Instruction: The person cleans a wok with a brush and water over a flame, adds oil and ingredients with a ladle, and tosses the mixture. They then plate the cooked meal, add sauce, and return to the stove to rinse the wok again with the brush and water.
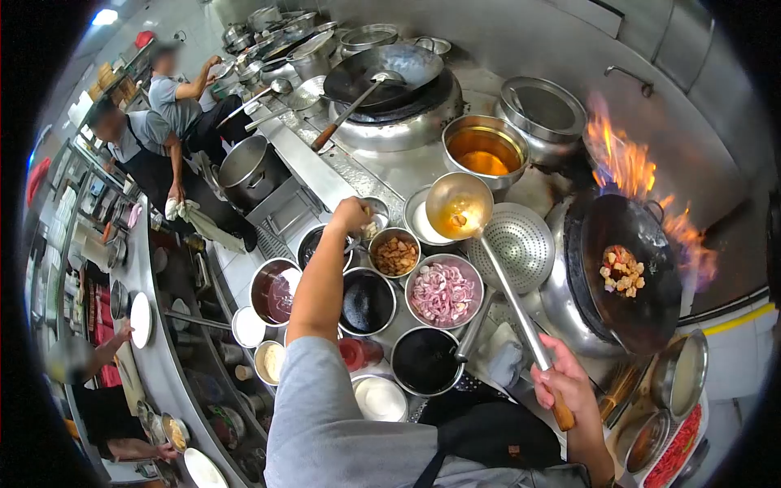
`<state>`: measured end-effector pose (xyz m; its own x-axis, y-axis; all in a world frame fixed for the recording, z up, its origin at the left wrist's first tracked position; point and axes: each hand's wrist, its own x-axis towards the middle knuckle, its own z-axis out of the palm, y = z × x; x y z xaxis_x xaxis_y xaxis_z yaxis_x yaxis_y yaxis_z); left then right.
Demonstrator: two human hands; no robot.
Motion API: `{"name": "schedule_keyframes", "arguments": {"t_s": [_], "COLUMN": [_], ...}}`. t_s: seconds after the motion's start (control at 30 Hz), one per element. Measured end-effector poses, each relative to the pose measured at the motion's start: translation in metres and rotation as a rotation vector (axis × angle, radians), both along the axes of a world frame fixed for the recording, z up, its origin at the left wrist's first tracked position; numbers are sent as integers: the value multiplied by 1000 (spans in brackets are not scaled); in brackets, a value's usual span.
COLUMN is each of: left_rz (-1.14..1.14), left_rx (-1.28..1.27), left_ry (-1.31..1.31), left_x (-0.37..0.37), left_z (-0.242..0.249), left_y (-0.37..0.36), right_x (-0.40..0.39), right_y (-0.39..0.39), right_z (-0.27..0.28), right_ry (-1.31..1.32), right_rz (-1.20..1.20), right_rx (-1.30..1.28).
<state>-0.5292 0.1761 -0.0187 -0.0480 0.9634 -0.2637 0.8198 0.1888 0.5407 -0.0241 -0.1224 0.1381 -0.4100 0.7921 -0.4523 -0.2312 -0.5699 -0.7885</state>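
My right hand [563,378] is closed round the wooden handle of a long ladle [521,313]. Its bowl, with yellowish oil and a few small bits in it, hangs over the bowls beside a perforated skimmer [514,244]. My left arm stretches forward, and my left hand [355,215] is at a small metal bowl [376,213] of pale bits. Its fingers are bent together; what they hold is hidden. Close by are a bowl of browned pieces [394,254] and a bowl of sliced purple onions [443,291]. At the right, a black wok [639,297] holds chunks of food [621,272].
Tall flames [625,159] rise behind the wok. A pot of amber oil [486,154] and a second wok [358,81] with a resting ladle stand farther back. Bowls of dark liquid [425,362] are near my body. Other people [146,138] stand at the left.
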Motion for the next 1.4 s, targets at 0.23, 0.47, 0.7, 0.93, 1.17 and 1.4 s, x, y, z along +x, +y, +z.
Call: {"name": "schedule_keyframes", "arguments": {"t_s": [0.23,0.47,0.7,0.93,1.17,1.4], "left_rz": [-281,-473,-436,-942,-796,-825], "left_rx": [61,363,462,615,753,746], "left_ry": [-365,-306,-572,-267,-61,70], "left_x": [133,261,375,504,558,553], "left_z": [135,140,238,156,95,142], "left_y": [-38,-13,-172,-253,-268,-281], "right_x": [12,71,162,254,279,291], "right_y": [-10,-52,-117,-112,-109,-117], "right_z": [4,7,26,4,-34,-1], "right_ry": [92,554,50,-1050,-1353,-1211], "right_rz": [-1,-135,-291,-219,-351,-378], "right_rx": [-48,-141,122,297,452,463]}}
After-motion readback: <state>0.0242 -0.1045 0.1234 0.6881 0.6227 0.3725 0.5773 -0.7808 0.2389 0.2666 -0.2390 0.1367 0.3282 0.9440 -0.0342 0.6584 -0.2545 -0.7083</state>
